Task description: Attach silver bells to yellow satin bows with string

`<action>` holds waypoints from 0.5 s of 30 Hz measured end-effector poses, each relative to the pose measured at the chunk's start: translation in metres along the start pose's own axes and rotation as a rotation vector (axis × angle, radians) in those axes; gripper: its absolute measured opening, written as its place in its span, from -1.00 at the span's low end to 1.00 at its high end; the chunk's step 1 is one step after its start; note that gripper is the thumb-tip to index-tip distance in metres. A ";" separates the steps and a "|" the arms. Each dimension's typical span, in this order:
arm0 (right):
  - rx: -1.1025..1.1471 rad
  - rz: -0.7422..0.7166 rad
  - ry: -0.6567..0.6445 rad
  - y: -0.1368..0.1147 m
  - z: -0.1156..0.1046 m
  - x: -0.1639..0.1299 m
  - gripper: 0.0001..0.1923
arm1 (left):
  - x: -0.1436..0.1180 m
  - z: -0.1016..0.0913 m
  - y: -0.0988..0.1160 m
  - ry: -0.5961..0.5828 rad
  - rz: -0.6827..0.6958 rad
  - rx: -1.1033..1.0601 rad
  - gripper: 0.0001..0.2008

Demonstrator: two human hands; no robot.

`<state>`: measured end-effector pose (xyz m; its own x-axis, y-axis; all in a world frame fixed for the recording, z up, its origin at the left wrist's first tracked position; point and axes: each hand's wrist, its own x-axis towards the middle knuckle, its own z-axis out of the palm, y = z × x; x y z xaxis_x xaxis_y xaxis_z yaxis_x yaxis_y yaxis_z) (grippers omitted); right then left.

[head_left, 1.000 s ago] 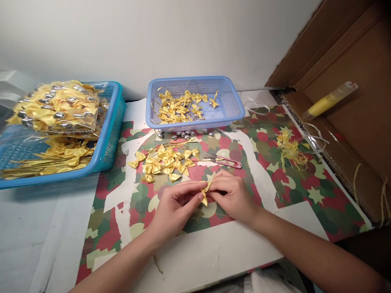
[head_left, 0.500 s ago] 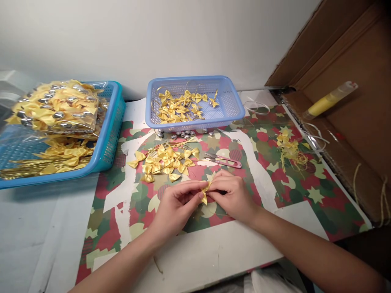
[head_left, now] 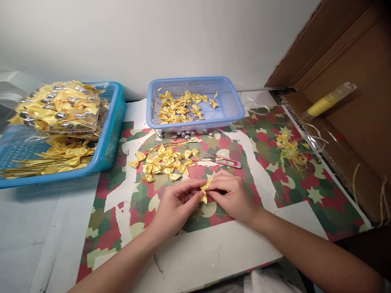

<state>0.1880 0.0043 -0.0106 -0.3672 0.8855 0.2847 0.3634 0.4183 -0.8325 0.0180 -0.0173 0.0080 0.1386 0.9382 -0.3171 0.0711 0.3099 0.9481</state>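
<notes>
Between my hands is a yellow ribbon bow [head_left: 204, 195], held over the patterned paper. My left hand [head_left: 180, 203] pinches its left side between thumb and fingers. From the right, my right hand [head_left: 231, 193] is closed on the same bow, its fingertips partly hiding the middle. Just beyond my hands lies a pile of yellow bows [head_left: 166, 160] with gold wire ties. Pink-handled thread snips [head_left: 224, 160] rest right of that pile. Several small silver bells [head_left: 183, 134] are scattered behind it.
A blue-violet basket [head_left: 195, 80] with finished-looking bows stands at the back. On the left, a blue basket [head_left: 111, 134] holds bagged bows [head_left: 61, 106] and wired bows. Yellow thread scraps [head_left: 290, 148] lie at right, near a cardboard box [head_left: 342, 53] and a yellow tube [head_left: 331, 99].
Both hands keep their hold on the bow with barely any movement. The view has shifted very slightly.
</notes>
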 end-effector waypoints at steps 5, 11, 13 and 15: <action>0.013 0.015 -0.005 0.000 0.001 0.000 -0.71 | 0.000 0.001 -0.001 -0.012 0.024 0.059 -0.73; -0.006 0.013 0.032 -0.004 -0.008 0.002 -0.81 | 0.001 0.001 -0.001 0.007 0.039 0.087 -0.72; -0.020 -0.001 0.129 -0.006 -0.013 0.003 -0.85 | 0.001 0.001 0.000 0.005 0.025 0.057 -0.71; -0.044 -0.064 0.173 -0.006 -0.014 0.003 -0.88 | 0.001 0.001 0.000 -0.004 0.027 0.037 -0.69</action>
<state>0.1969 0.0075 0.0022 -0.2396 0.8767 0.4170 0.3827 0.4801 -0.7894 0.0193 -0.0161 0.0078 0.1450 0.9455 -0.2914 0.1035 0.2784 0.9549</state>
